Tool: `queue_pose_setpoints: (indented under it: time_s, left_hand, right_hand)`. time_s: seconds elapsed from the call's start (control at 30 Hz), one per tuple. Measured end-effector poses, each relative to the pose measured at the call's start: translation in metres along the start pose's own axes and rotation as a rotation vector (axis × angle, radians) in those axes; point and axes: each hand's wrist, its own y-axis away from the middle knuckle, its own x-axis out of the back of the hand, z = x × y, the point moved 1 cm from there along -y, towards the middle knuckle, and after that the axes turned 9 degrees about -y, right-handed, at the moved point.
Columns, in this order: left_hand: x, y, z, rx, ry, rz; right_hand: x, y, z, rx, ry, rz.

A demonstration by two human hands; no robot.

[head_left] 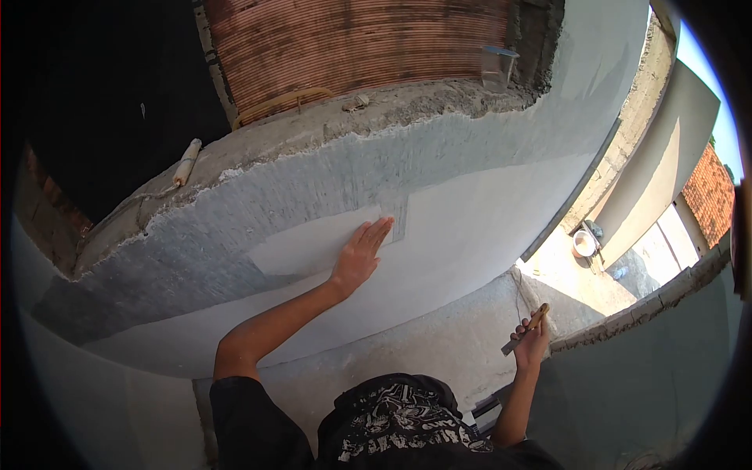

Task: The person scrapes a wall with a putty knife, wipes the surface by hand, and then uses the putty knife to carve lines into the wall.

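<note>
My left hand point(358, 256) lies against the wall at the edge of a smooth white patch point(313, 241), its fingers stretched out and close together. Grey, roughly coated wall point(290, 192) surrounds the patch above and to the left. Away from the wall, at the lower right, my right hand point(531, 343) is closed around the wooden handle of a scraper point(536, 319). The scraper's flat metal blade points down and to the left.
Above the wall runs a rough ledge point(274, 139) with a paint roller point(186, 163) and a clear plastic cup point(497, 69). A white bucket point(583, 244) stands outside in sunlight. A rough-edged low wall point(642, 312) is at the right.
</note>
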Motion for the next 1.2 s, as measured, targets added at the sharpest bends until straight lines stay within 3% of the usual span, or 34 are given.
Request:
queue_pose_setpoints:
  time_s: [0.27,0.53,0.67,0.87,1.1,1.2]
  left_hand:
    - [0.023,-0.037,-0.019,0.061,-0.07,0.07]
    - [0.006,-0.017,0.011,0.135,-0.046,-0.054]
    - [-0.004,0.01,0.029,0.174,0.031,-0.133]
    - [-0.019,0.054,0.043,0.247,0.19,-0.22]
    - [-0.037,0.105,0.028,0.333,0.247,-0.19]
    - [-0.032,0.116,0.019,0.37,0.266,-0.218]
  right_hand:
    - [0.003,-0.014,-0.012,0.004,0.017,-0.047]
    - [-0.033,-0.004,0.009,0.001,0.091,-0.031]
    - [-0.001,-0.013,0.005,0.023,0.27,0.013]
    - [0.018,-0.014,0.004,0.088,0.916,0.004]
    - [0.001,-0.029,0.021,-0.053,0.693,-0.086]
    - [-0.044,-0.014,0.029,-0.082,0.547,-0.101]
